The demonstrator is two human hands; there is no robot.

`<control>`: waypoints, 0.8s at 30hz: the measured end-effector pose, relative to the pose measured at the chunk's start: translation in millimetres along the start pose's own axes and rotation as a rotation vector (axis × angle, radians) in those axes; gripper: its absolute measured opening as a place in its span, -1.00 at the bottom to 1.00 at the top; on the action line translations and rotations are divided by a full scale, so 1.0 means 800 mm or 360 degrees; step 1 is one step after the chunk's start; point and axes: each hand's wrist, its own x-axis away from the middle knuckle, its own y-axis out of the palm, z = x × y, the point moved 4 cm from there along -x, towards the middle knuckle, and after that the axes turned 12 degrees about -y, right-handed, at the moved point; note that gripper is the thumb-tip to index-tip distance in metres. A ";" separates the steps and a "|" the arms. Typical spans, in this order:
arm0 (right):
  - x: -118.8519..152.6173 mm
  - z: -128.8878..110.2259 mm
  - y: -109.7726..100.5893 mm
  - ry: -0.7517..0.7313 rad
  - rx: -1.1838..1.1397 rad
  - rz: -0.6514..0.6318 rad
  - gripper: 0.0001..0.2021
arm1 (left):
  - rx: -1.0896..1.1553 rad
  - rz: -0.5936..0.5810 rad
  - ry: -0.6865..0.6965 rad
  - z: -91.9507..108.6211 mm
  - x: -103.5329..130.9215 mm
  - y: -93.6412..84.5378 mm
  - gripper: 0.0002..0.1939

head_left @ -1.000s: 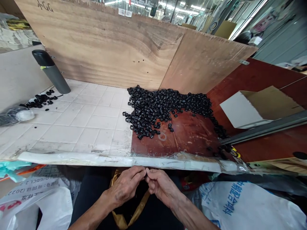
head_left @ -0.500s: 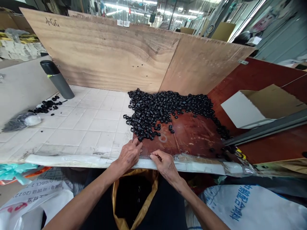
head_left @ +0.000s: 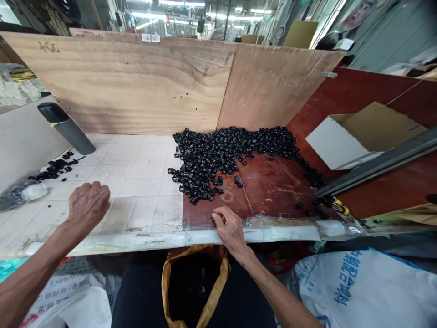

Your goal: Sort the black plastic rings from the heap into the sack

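Left hand shift: since the earlier frame, the left hand [head_left: 89, 202] is swinging from the pile [head_left: 218, 155] to over the white top [head_left: 139, 187]; the right hand [head_left: 229, 223] is staying by the edge [head_left: 198, 238].
Pile: black rings are lying heaped against the plywood [head_left: 136, 82], mostly on the red panel [head_left: 269, 191].
Right hand: fingers are curling near the thumb, close to the pile's near side; cannot tell whether it is gripping anything.
Left hand: knuckles are facing up and fingers are bending out of view; cannot tell whether it is holding anything.
Heap: small black pieces [head_left: 54, 169] are lying beyond the left hand, between bottle [head_left: 70, 130] and plastic bag [head_left: 13, 195].
Lap bag: its yellow mouth [head_left: 166, 282] is gaping below the edge.
Risk: loose rings are sitting forward of the pile; a dragging sleeve or wrist could scatter them. A wide left reach could topple the bottle.
Plywood writing: a handwritten mark is showing, apparently ending "GG"; two white labels [head_left: 150, 38] are proving too small to read.
Sack writing: the right sack [head_left: 385, 291] is bearing blue Chinese characters; the left sack [head_left: 78, 296] is showing print, apparently "GDCL".
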 end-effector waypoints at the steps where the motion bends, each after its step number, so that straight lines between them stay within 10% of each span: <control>1: -0.006 0.003 0.003 -0.0028 0.0048 0.0063 -0.87 | 0.0115 0.0014 0.0032 0.020 0.000 -0.008 -0.64; 6: -0.040 0.018 0.014 -0.0096 0.0287 0.0080 -0.74 | 0.1110 -0.0334 0.0282 0.234 0.045 -0.018 -0.79; 9: -0.051 0.022 0.017 -0.0230 0.0419 -0.0058 -0.77 | 0.1073 -0.0342 0.0230 0.306 0.056 -0.003 -0.79; 16: -0.049 0.025 0.022 -0.0310 0.0382 -0.0150 -0.86 | 0.1524 -0.0329 0.0237 0.284 0.064 0.033 -0.76; 24: -0.043 0.018 0.021 0.0228 -0.0957 -0.0097 -0.81 | 0.2890 -0.1067 -0.0381 0.262 0.092 0.030 -0.66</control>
